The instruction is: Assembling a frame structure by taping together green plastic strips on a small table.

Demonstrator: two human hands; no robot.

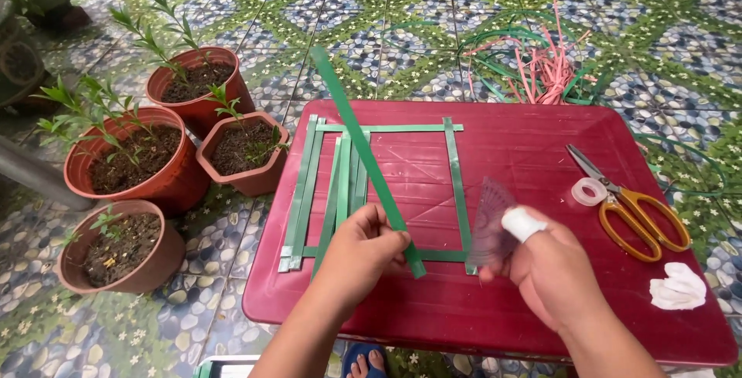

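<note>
My left hand [362, 250] pinches a long green strip [357, 140] near its lower end; the strip slants up and to the left over a frame of green strips [456, 181] lying on a red low table [533, 142]. Several more green strips [340, 185] lie side by side inside the frame's left part. My right hand [553, 270], with a white bandage on the thumb, holds a clear plastic protractor [491, 223] against the frame's lower right corner.
Yellow-handled scissors [630, 208], a roll of clear tape [591, 191] and a crumpled white tissue [679, 287] lie on the table's right side. Pink and green strips [533, 65] are piled on the tiled floor behind. Several brown plant pots [232, 154] stand to the left.
</note>
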